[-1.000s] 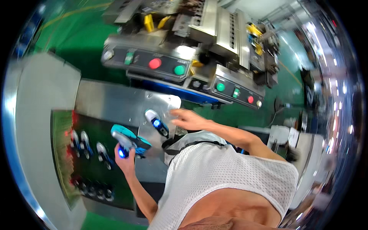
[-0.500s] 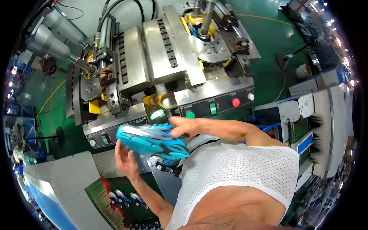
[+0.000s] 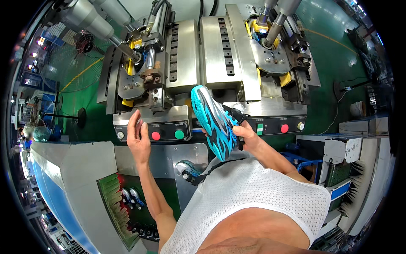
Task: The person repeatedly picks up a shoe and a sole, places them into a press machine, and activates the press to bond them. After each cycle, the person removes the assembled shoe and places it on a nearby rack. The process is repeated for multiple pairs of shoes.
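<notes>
Centrally, a turquoise, black and silver shoe [image 3: 209, 120] is held aloft by the right grip [image 3: 250, 139], which is closed on its rear part, thumb visible and fingers mostly hidden; its toe points away from the wearer, toward a metal machine [image 3: 182, 55]. The left grip [image 3: 138, 143] is raised empty before a control panel [image 3: 167, 131], fingers loosely curled, thumb apart. Nearer the body, a second shoe [image 3: 186, 168] rests on the metal surface [image 3: 163, 152].
</notes>
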Demonstrator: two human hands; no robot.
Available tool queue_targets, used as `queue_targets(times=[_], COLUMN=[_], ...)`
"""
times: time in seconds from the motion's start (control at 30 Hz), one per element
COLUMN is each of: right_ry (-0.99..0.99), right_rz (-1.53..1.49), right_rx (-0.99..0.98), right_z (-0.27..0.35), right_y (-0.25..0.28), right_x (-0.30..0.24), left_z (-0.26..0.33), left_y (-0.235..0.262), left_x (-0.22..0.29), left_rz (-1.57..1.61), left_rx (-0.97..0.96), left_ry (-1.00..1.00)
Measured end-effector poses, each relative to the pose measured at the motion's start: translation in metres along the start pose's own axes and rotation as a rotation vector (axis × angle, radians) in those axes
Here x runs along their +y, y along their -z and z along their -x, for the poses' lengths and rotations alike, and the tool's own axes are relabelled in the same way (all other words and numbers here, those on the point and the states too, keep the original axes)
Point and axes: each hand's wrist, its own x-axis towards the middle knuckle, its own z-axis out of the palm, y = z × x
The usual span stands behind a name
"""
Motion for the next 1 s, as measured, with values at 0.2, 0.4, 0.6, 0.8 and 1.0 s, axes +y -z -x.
queue_targets(times=[0.2,0.4,0.6,0.8,1.0], right_ry=[-0.013,-0.003,-0.002,-0.009,-0.033], right_rz=[-0.090,-0.035,-0.045,0.029,0.099], right_rx=[0.058,0.125,0.151,0.181,0.280], right_z=[0.004,0.001,-0.008,-0.010,-0.010], right_y=[-0.018,-0.026,-0.031,-0.019,-0.019], right_x=[0.000,-0.004,-0.006,-0.011,-0.004], left_z=[-0.014,-0.080,-0.177,-0.243,-0.287], left_y=[0.000,-0.008,-0.017,-0.052,-0.091], left_x=[-0.020,-0.047,-0.118,-0.153,-0.239], left_rz=[-0.022,-0.131,-0.237,-0.447,-0.680], left_rx=[-0.042,-0.075,-0.120,-0.209,-0.098], left_ry=[-0.011,-0.048,-0.035,0.004,-0.130])
